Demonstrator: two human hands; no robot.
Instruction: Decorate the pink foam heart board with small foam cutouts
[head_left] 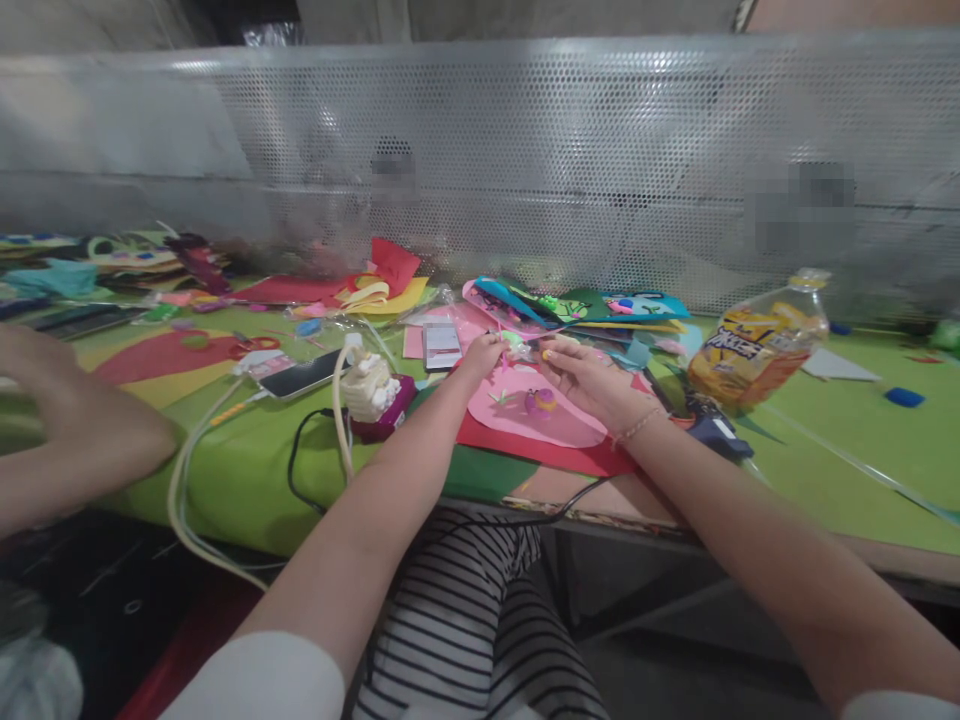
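Note:
Both my hands are raised over a pink paper shape that lies on red paper. My left hand is closed in a pinch; whatever its fingers hold is too small to tell. My right hand is bent close beside it, thumb and fingers pressed together, with a tiny yellow spot at the fingertips. A small clear, shiny piece shows between the two hands, and I cannot tell which hand touches it. On the pink paper sits a purple and yellow snail-like figure, with a small green piece to its left.
A lit phone lies behind my left hand. Left stand a purple power strip with cables, and another phone. Right are a bottle of orange liquid and a dark blue object. Another person's arm rests far left.

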